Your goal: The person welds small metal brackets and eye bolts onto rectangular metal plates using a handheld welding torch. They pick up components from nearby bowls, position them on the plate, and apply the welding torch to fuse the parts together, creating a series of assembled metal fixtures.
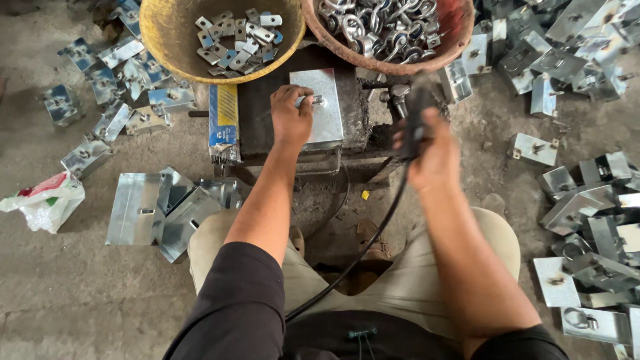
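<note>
Now, plate: stiff, light sheet steel, sharp edges; we judge.
Left hand: pinching the plate's fitting.
Right hand: at 3 o'clock, closed round the tool.

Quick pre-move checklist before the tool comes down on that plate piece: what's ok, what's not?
1. Left hand steadies small fitting on metal plate: ok.
2. Plate lies flat on dark block: ok.
3. Right hand grips black tool: ok, though blurred.
4. Tool tip clear of left fingers: cannot tell.
5. Cable runs free between the knees: ok.
6. Yellow bowl holds small plates: ok.
</note>
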